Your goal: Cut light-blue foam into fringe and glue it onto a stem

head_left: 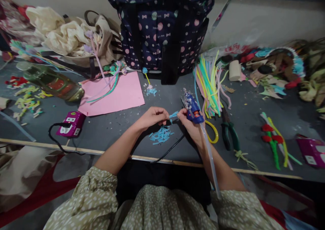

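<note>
My left hand (154,116) is closed, its fingertips pinching a short light-blue fuzzy strip (174,114), which looks like pipe cleaner. My right hand (190,124) pinches the strip's other end between thumb and finger. That same hand is wrapped round a blue glue gun (193,109), whose handle is mostly hidden by the palm. Dried glue covers its front, and a long clear glue stick (208,152) trails from its back over my forearm. Just below my hands lies a loose pile of cut blue pieces (160,135). A black cord (169,151) runs from under my right hand to the table edge.
Yellow-handled scissors (215,132) and green-handled pliers (230,132) lie right of my arm, below bundled pipe cleaners (209,84). Pink paper (122,94), a bottle (54,83) and a purple power strip (72,123) are left. A dark patterned bag (154,30) stands behind.
</note>
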`<state>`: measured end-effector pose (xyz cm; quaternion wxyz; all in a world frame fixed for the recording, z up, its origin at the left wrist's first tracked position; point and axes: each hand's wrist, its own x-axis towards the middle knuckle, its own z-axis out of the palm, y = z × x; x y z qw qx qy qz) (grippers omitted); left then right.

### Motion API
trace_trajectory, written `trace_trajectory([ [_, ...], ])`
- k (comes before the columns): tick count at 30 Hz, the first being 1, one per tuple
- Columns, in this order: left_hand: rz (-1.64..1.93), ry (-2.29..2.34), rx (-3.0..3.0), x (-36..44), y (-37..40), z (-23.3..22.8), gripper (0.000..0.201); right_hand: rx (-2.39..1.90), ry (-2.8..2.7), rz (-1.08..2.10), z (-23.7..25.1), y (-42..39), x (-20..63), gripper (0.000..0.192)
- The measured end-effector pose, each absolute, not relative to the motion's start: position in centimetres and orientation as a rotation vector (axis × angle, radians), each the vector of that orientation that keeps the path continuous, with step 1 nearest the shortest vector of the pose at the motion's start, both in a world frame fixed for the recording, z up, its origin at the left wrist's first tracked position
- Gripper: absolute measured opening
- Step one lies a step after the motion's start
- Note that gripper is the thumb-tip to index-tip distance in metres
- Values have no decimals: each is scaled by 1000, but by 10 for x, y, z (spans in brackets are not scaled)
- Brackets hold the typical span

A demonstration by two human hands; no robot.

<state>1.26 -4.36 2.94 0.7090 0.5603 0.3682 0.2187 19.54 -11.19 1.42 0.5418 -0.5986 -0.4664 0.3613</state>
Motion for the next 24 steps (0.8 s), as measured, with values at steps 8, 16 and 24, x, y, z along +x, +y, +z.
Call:
trace_trajectory([
  [8, 562, 771, 1140, 10, -38, 25, 22, -1367, -975, 860, 24, -111, 193, 25],
  [16, 656, 713, 881, 7, -33, 22, 33, -1364, -977, 887, 17, -110, 196, 25],
  [24, 692, 705, 834, 7, -31, 19, 34, -1388, -1008, 872, 14, -109, 195, 35],
])
